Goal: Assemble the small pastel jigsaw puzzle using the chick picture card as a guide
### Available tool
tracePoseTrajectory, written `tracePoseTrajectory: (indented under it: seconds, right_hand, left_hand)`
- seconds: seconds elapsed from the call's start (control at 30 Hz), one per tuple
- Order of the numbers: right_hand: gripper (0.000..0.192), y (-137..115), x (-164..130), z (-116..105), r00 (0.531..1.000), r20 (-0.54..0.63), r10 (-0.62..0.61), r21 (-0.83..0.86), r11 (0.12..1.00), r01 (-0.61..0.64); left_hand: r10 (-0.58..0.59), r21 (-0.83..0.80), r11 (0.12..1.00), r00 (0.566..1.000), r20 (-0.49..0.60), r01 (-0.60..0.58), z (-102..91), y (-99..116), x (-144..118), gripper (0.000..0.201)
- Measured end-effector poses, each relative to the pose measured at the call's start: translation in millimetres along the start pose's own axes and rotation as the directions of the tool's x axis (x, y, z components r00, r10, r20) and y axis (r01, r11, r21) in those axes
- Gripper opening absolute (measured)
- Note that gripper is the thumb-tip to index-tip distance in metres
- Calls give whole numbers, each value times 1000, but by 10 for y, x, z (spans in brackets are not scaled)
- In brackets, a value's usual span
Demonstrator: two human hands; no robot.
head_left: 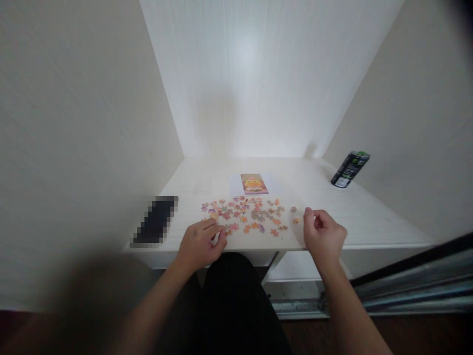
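Note:
Several small pink and orange puzzle pieces (251, 214) lie scattered on the white desk (369, 217). Behind them lies a reference picture (253, 183) showing a yellow figure on a pink ground. My left hand (201, 244) rests at the left edge of the pieces, fingers curled and touching the nearest ones; whether it holds one is hidden. My right hand (324, 235) hovers at the right of the spread, fingers bent, thumb and forefinger close together beside a lone piece (295, 220). Nothing shows between those fingers.
A dark phone (155, 220) lies flat at the desk's left. A black and green can (350, 169) stands at the back right by the wall. White walls close in on three sides. My dark-clothed legs sit under the desk's front edge.

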State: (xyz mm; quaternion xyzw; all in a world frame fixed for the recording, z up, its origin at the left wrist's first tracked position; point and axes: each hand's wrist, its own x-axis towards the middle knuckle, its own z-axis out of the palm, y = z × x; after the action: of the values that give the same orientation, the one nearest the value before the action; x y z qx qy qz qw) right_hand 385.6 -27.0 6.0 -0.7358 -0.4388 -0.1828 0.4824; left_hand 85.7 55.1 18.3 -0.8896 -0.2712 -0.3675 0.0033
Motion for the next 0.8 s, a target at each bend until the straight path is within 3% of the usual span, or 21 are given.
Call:
tracePoseTrajectory:
  seconds: [0.2, 0.4, 0.63, 0.8]
  right_hand:
    - [39, 257, 229, 1, 961, 53, 272, 83, 958, -275]
    - [41, 337, 357, 91, 916, 234, 327, 3, 942, -337]
    - [44, 414, 512, 69, 869, 353, 346, 41, 922, -384]
    - [44, 446, 541, 59, 873, 386, 299, 56, 937, -346]
  left_hand:
    - [18, -13, 1000, 978, -206, -21, 11, -33, -105, 14]
    - [-173, -108, 984, 918, -356, 144, -40, -54, -148, 17]
    - [-474, -329, 867, 823, -313, 374, -67, -134, -14, 27]
    - [-626, -466, 749, 733, -267, 471, -118, -170, 78, 30]
